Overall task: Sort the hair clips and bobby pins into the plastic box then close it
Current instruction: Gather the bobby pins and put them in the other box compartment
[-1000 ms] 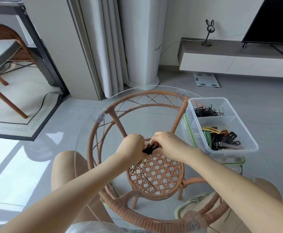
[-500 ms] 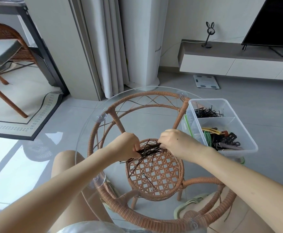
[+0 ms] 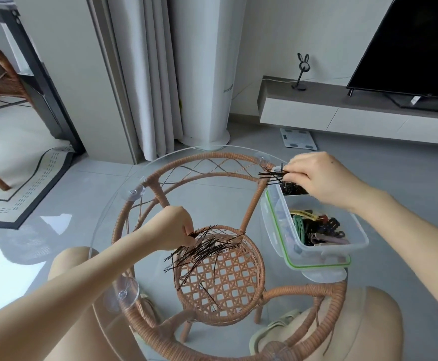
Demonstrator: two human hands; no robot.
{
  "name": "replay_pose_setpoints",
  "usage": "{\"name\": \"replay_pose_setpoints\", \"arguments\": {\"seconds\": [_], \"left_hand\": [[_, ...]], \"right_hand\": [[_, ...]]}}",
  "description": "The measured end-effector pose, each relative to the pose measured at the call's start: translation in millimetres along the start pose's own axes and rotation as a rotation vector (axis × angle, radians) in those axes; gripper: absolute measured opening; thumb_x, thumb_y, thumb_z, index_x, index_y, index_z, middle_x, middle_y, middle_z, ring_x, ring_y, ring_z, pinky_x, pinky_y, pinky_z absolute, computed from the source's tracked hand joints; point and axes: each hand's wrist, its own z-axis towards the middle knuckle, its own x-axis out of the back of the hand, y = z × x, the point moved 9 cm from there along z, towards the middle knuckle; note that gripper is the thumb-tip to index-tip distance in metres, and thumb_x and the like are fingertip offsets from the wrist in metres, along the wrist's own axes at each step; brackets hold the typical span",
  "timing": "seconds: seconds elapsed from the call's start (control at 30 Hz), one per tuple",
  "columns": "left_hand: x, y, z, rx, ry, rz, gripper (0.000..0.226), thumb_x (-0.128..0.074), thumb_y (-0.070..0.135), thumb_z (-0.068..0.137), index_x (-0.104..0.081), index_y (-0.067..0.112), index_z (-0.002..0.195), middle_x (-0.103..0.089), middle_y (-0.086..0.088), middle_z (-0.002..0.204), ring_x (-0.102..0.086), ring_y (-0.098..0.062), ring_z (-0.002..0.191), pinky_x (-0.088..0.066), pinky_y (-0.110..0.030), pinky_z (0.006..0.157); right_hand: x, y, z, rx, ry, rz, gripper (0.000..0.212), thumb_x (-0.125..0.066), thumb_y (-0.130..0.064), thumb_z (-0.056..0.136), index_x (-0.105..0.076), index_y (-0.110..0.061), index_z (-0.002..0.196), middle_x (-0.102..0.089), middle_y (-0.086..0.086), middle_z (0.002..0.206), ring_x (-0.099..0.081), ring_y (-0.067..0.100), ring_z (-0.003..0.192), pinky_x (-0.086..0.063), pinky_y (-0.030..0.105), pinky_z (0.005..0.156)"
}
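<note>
A pile of black bobby pins lies on the round glass table top. My left hand pinches the pile's left end. My right hand holds a small bundle of bobby pins over the far compartment of the clear plastic box, where more pins lie. The near compartment holds several coloured hair clips. The box sits on its green-rimmed lid.
The glass top rests on a rattan frame with a woven lower shelf. My knees show below the table. A low TV cabinet, a scale and curtains stand behind.
My right hand has lifted a bundle of pins from the pile and carried it right and away to the box's far compartment. My left hand stays at the pile.
</note>
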Motion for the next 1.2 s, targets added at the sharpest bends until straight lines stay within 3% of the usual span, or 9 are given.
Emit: {"name": "replay_pose_setpoints", "arguments": {"seconds": [0.2, 0.4, 0.5, 0.6, 0.73, 0.8, 0.93, 1.1, 1.2], "left_hand": [[23, 1, 5, 0.044, 0.022, -0.030, 0.022, -0.069, 0.026, 0.078, -0.073, 0.010, 0.093, -0.074, -0.004, 0.089, -0.069, -0.022, 0.083, -0.057, -0.034, 0.076], [46, 18, 18, 0.045, 0.028, -0.041, 0.021, -0.069, 0.027, 0.078, -0.074, 0.013, 0.093, -0.076, -0.004, 0.087, -0.070, -0.021, 0.082, -0.056, -0.030, 0.073], [60, 39, 34, -0.002, 0.039, -0.023, 0.020, -0.069, 0.028, 0.078, -0.074, 0.014, 0.091, -0.076, -0.005, 0.084, -0.069, -0.020, 0.081, -0.055, -0.029, 0.073], [76, 74, 55, -0.083, 0.066, -0.033, 0.020, -0.069, 0.026, 0.078, -0.074, 0.011, 0.090, -0.074, -0.007, 0.079, -0.069, -0.025, 0.080, -0.056, -0.031, 0.074], [87, 148, 92, -0.228, 0.110, 0.055, 0.028, -0.063, 0.027, 0.082, -0.073, 0.002, 0.086, -0.058, -0.009, 0.066, -0.051, -0.024, 0.065, -0.036, -0.023, 0.051], [83, 184, 110, -0.295, 0.124, 0.131, 0.030, -0.061, 0.027, 0.084, -0.072, 0.000, 0.085, -0.056, -0.008, 0.063, -0.048, -0.023, 0.066, -0.036, -0.026, 0.051], [59, 233, 144, -0.394, 0.111, 0.170, 0.023, -0.066, 0.020, 0.082, -0.072, 0.002, 0.095, -0.072, -0.012, 0.094, -0.065, -0.028, 0.086, -0.052, -0.033, 0.073], [20, 247, 167, -0.368, -0.053, 0.337, 0.036, -0.062, 0.027, 0.087, -0.063, 0.008, 0.117, -0.066, -0.006, 0.107, -0.062, -0.026, 0.096, -0.042, -0.026, 0.071], [17, 241, 170, -0.358, -0.072, 0.304, 0.041, -0.064, 0.033, 0.084, -0.063, 0.009, 0.117, -0.067, -0.006, 0.114, -0.062, -0.025, 0.103, -0.047, -0.028, 0.078]], "right_hand": [[-7, 85, 4, -0.196, -0.131, -0.192, 0.024, -0.053, -0.018, 0.089, -0.067, 0.001, 0.085, -0.065, 0.015, 0.087, -0.058, 0.031, 0.085, -0.045, 0.038, 0.079], [-50, 99, -1, -0.273, -0.336, -0.153, 0.024, -0.060, -0.021, 0.085, -0.068, -0.009, 0.104, -0.067, 0.010, 0.107, -0.059, 0.027, 0.100, -0.043, 0.035, 0.088], [-48, 103, -2, -0.295, -0.312, -0.107, 0.029, -0.060, -0.022, 0.085, -0.065, -0.010, 0.111, -0.066, 0.009, 0.111, -0.057, 0.025, 0.102, -0.043, 0.036, 0.090], [-36, 109, -3, -0.294, -0.237, -0.043, 0.023, -0.058, -0.022, 0.087, -0.069, -0.009, 0.102, -0.068, 0.008, 0.106, -0.060, 0.023, 0.096, -0.045, 0.036, 0.090], [-14, 115, -10, -0.291, -0.081, 0.014, 0.017, -0.057, -0.014, 0.088, -0.072, -0.006, 0.093, -0.070, 0.006, 0.095, -0.062, 0.021, 0.089, -0.043, 0.027, 0.081], [-4, 119, -17, -0.305, -0.011, 0.017, 0.016, -0.058, -0.013, 0.087, -0.072, -0.004, 0.090, -0.070, 0.009, 0.091, -0.062, 0.023, 0.085, -0.043, 0.027, 0.078], [7, 123, -35, -0.327, 0.071, -0.014, 0.013, -0.060, -0.009, 0.085, -0.071, -0.002, 0.084, -0.069, 0.013, 0.084, -0.062, 0.029, 0.080, -0.048, 0.038, 0.075], [8, 119, -50, -0.343, 0.058, 0.005, 0.015, -0.058, -0.009, 0.087, -0.072, -0.006, 0.084, -0.068, 0.009, 0.084, -0.061, 0.025, 0.080, -0.047, 0.035, 0.075], [11, 116, -52, -0.342, 0.065, 0.011, 0.016, -0.056, -0.010, 0.087, -0.071, -0.005, 0.082, -0.068, 0.010, 0.082, -0.061, 0.026, 0.079, -0.048, 0.039, 0.075]]}}
